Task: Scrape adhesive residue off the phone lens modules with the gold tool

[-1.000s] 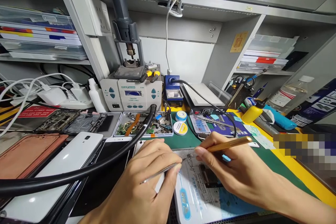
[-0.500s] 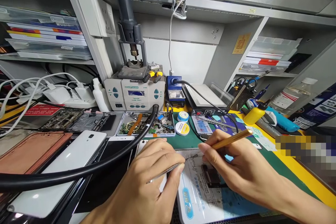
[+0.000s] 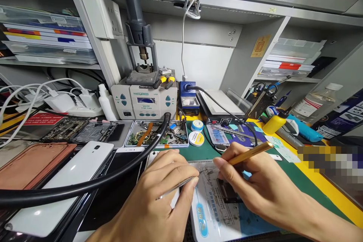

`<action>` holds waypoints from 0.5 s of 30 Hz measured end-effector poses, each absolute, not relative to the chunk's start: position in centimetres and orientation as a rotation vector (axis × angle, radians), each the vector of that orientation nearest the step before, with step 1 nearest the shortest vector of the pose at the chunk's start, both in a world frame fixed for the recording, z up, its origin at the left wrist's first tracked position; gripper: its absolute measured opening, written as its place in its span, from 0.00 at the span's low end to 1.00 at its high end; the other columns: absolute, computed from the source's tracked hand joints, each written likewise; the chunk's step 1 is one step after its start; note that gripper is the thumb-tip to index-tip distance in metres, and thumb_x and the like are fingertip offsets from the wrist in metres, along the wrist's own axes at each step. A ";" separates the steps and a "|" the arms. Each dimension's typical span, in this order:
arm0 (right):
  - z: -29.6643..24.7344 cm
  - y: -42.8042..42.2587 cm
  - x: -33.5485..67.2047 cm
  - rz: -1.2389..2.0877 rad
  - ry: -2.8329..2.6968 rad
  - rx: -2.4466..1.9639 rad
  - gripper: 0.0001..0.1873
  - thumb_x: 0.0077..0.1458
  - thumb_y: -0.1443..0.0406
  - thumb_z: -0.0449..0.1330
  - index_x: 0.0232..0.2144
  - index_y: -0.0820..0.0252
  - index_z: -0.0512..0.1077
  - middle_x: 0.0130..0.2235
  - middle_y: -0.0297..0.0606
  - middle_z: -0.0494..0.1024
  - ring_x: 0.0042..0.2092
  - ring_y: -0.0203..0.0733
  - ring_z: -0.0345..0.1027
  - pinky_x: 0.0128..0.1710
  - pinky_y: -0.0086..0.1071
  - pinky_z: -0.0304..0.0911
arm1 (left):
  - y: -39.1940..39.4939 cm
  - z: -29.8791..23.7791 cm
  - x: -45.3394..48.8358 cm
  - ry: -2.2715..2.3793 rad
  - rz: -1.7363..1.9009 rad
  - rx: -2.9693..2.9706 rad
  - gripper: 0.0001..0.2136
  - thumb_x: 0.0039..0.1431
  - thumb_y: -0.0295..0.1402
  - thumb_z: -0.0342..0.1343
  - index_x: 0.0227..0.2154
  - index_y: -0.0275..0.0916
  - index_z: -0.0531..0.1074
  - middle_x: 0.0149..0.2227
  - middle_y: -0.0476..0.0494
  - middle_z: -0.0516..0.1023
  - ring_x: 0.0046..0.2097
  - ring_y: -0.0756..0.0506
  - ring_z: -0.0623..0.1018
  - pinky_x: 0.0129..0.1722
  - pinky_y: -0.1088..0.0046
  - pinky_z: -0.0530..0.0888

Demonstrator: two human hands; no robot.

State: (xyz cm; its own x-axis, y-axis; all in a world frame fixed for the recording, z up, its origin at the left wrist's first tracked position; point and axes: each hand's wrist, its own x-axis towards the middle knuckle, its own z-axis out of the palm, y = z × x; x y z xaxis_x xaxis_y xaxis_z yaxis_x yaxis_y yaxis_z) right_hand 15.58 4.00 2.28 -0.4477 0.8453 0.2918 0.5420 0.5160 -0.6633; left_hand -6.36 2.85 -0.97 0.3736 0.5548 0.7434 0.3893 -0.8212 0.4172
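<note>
My left hand (image 3: 159,193) is closed in a pinch on a slim silvery metal tool (image 3: 177,188), whose working tip does not show clearly. My right hand (image 3: 255,181) grips a gold pen-shaped tool (image 3: 251,153) like a pencil; its tip is hidden behind the fingers. Both hands are over a white and blue printed work mat (image 3: 201,215). A small dark block (image 3: 229,193) lies on that mat, partly covered by my right hand. Dark specks are scattered on the mat below it.
Phones, including a white one (image 3: 65,185), lie at left, crossed by a thick black hose (image 3: 113,179). Behind stand a hot-air station (image 3: 146,100), a tray of circuit parts (image 3: 157,134) and round tins (image 3: 196,138). A yellow bottle (image 3: 275,121) stands at right.
Both hands keep nearly the same pose and grip. The view has shifted very slightly; the gold tool and right fingers have moved only a little.
</note>
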 end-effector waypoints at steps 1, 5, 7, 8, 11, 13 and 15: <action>2.3 4.0 15.5 0.642 -2.142 -1.137 0.15 0.70 0.63 0.53 0.30 0.58 0.71 0.29 0.34 0.71 0.28 0.38 0.63 0.28 0.33 0.61 | 2.8 -1.0 -6.4 0.856 1.427 2.454 0.09 0.62 0.15 0.53 0.37 0.32 0.74 0.32 0.45 0.77 0.39 0.48 0.75 0.45 0.66 0.75; 2.1 4.3 15.3 0.595 -2.102 -1.185 0.17 0.70 0.62 0.54 0.28 0.58 0.71 0.27 0.33 0.70 0.26 0.37 0.61 0.26 0.33 0.59 | 2.8 -1.1 -6.3 0.857 1.405 2.446 0.09 0.62 0.15 0.53 0.38 0.33 0.74 0.33 0.44 0.77 0.39 0.48 0.74 0.45 0.65 0.75; 1.9 4.3 15.3 0.605 -2.112 -1.186 0.16 0.70 0.62 0.54 0.28 0.58 0.71 0.27 0.33 0.70 0.26 0.37 0.61 0.25 0.33 0.58 | 2.8 -1.2 -6.3 0.860 1.406 2.449 0.09 0.62 0.15 0.53 0.38 0.33 0.74 0.33 0.44 0.78 0.39 0.48 0.74 0.45 0.64 0.75; 1.9 4.3 15.3 0.613 -2.121 -1.182 0.16 0.70 0.62 0.54 0.28 0.58 0.71 0.27 0.33 0.70 0.26 0.38 0.61 0.25 0.33 0.58 | 2.8 -1.2 -6.3 0.861 1.402 2.452 0.09 0.62 0.15 0.53 0.38 0.32 0.74 0.33 0.44 0.78 0.39 0.48 0.74 0.45 0.64 0.75; 1.8 4.1 15.3 0.634 -2.129 -1.178 0.16 0.70 0.62 0.53 0.28 0.57 0.69 0.27 0.32 0.69 0.26 0.38 0.60 0.25 0.33 0.58 | 2.8 -1.3 -6.4 0.862 1.404 2.466 0.09 0.62 0.15 0.52 0.38 0.33 0.74 0.33 0.45 0.77 0.39 0.48 0.74 0.45 0.65 0.75; 1.9 4.0 15.3 0.649 -2.131 -1.169 0.16 0.70 0.62 0.53 0.28 0.56 0.67 0.26 0.31 0.67 0.25 0.37 0.57 0.24 0.33 0.57 | 2.8 -1.2 -6.4 0.864 1.411 2.463 0.09 0.62 0.16 0.53 0.38 0.33 0.74 0.33 0.45 0.77 0.39 0.48 0.74 0.45 0.65 0.75; 2.0 4.0 15.3 0.662 -2.134 -1.170 0.17 0.70 0.62 0.53 0.27 0.56 0.67 0.26 0.31 0.66 0.24 0.36 0.55 0.23 0.32 0.56 | 2.8 -1.2 -6.3 0.869 1.416 2.456 0.09 0.63 0.16 0.53 0.38 0.33 0.74 0.33 0.45 0.78 0.39 0.48 0.74 0.46 0.65 0.75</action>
